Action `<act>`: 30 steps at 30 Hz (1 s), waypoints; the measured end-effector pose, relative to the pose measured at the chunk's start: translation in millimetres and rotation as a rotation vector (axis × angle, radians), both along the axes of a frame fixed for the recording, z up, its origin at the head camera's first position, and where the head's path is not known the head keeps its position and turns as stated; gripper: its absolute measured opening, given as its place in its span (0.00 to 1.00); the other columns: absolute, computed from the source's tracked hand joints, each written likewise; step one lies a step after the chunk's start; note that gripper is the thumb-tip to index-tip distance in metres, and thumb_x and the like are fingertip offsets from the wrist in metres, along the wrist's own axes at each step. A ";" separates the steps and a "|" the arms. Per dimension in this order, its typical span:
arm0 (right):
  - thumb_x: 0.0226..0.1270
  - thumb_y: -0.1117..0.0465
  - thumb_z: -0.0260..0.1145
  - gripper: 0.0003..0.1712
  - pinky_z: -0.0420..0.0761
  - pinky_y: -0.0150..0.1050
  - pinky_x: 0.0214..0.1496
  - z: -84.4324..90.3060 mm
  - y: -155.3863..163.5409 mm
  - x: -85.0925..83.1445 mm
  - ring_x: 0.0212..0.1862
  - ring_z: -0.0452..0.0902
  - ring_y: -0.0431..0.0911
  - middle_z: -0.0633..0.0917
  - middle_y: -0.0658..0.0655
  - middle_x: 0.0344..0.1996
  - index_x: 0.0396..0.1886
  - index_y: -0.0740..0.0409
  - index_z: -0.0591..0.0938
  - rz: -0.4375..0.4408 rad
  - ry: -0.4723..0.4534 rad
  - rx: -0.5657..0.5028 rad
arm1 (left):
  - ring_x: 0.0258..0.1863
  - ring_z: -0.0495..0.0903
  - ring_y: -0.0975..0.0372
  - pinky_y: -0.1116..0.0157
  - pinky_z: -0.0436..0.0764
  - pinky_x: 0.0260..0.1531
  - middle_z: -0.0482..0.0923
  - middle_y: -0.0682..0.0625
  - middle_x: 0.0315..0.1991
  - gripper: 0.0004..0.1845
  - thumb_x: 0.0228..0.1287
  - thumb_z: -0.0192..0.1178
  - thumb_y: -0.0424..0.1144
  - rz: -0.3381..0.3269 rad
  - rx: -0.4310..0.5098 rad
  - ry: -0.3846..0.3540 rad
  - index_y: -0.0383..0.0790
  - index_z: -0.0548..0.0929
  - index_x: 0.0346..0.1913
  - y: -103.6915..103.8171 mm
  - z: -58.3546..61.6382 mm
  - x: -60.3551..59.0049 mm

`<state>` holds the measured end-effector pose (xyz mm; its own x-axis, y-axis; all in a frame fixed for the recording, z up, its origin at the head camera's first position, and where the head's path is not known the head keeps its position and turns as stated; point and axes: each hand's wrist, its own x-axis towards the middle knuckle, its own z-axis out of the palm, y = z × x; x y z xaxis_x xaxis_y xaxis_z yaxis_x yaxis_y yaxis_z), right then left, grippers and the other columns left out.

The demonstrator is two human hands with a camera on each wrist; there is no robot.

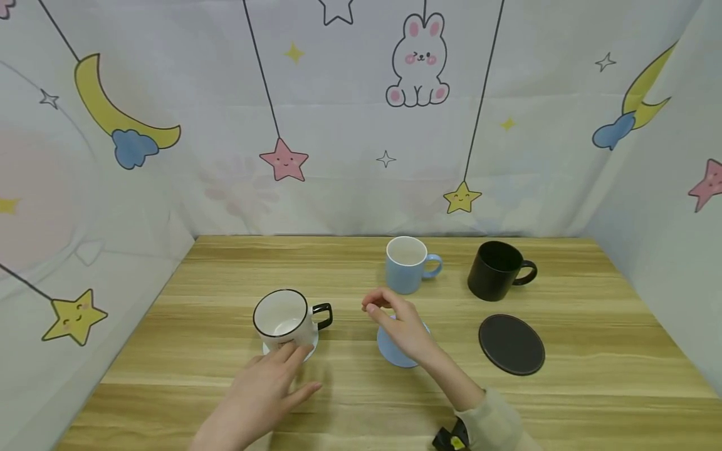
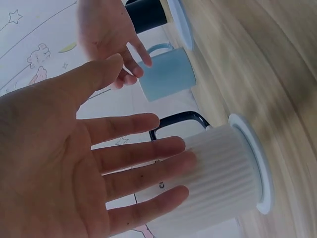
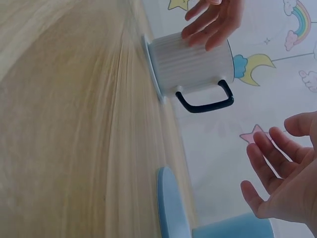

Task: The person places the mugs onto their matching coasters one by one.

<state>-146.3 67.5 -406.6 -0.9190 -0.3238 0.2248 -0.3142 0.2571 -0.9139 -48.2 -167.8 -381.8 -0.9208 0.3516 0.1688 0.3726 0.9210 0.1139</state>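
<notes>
A white ribbed mug [image 1: 280,313] with a black rim and black handle stands upright on a round white coaster [image 2: 266,173]. My left hand [image 1: 262,391] is at its near side with fingers extended; in the left wrist view the fingertips overlap the mug's wall, and whether they touch cannot be told. My right hand [image 1: 403,329] hovers above a round light blue coaster [image 1: 392,354], fingers loosely bent and holding nothing. Behind that coaster a light blue mug [image 1: 403,277] stands on the wooden table, its handle to the right.
A black mug [image 1: 489,275] stands at the back right, and a round black coaster [image 1: 511,344] lies in front of it. Below the right sleeve a small black object [image 1: 451,438] shows partly. Patterned white cloth [image 1: 350,207] hangs behind the table [image 1: 350,407] and at both sides.
</notes>
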 end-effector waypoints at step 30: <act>0.72 0.62 0.57 0.11 0.79 0.39 0.56 -0.2 44.3 -22.9 0.48 0.81 0.48 0.83 0.66 0.44 0.45 0.66 0.78 -0.129 -0.052 -0.102 | 0.46 0.82 0.57 0.57 0.82 0.42 0.81 0.50 0.51 0.29 0.58 0.65 0.54 -0.181 0.031 0.118 0.42 0.77 0.59 34.8 -15.0 -38.2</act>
